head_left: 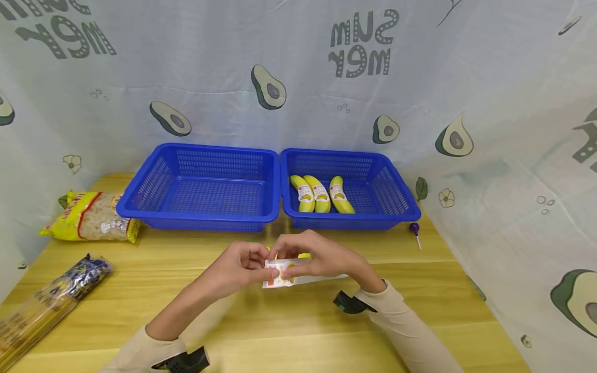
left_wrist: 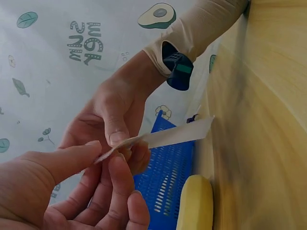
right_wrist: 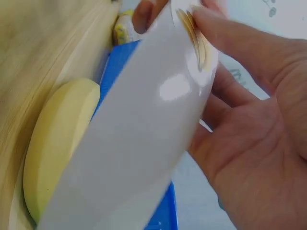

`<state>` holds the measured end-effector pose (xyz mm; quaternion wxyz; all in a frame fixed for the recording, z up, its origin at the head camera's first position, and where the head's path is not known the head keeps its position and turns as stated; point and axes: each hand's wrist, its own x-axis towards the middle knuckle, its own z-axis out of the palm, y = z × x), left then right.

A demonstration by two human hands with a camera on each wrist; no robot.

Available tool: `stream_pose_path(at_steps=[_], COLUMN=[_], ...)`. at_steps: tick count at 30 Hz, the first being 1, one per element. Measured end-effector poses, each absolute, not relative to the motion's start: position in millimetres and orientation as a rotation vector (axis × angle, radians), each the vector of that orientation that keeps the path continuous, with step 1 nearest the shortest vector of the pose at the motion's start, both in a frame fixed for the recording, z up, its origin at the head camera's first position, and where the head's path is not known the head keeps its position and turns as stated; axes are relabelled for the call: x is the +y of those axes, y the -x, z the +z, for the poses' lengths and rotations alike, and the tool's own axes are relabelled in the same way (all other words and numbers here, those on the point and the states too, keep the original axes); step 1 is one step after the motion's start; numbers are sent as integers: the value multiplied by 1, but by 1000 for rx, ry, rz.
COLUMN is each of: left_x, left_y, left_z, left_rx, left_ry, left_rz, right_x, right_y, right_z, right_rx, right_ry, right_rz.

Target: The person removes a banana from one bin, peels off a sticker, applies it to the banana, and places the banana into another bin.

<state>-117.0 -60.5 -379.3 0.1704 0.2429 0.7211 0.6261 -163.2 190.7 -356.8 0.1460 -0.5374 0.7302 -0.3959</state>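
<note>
Both hands pinch a strip of white backing paper with a banana-print sticker (head_left: 272, 283) on it, low over the table. My left hand (head_left: 240, 267) grips the strip's left end between thumb and fingers. My right hand (head_left: 322, 256) pinches the printed part, and the blank white tail (right_wrist: 129, 120) runs off past it. Whether the sticker has lifted from its backing I cannot tell. A yellow banana (left_wrist: 195, 203) lies on the table just behind the hands, mostly hidden by them in the head view; its side shown to the right wrist view is plain.
A blue basket (head_left: 352, 225) at the back right holds three labelled bananas (head_left: 322, 196). Left of it stands another blue basket (head_left: 200, 216). A yellow snack bag (head_left: 93, 216), a long clear packet (head_left: 56, 300) and a purple lollipop (head_left: 414, 228) lie around the table's sides.
</note>
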Motion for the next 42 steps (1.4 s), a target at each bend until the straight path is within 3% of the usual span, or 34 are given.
stream_pose_path(at_steps=[12,42], left_x=[-78,-77], left_y=[131,138], left_z=[-354,-370], left_rx=[2012,1669], left_ry=[-824,-795], left_rz=[1688,1807], right_x=[192,187], right_y=[161,158], right_z=[-349,-349], right_rx=[2148,2146], right_ry=[1524,1715], right_rz=[-1218,-1276])
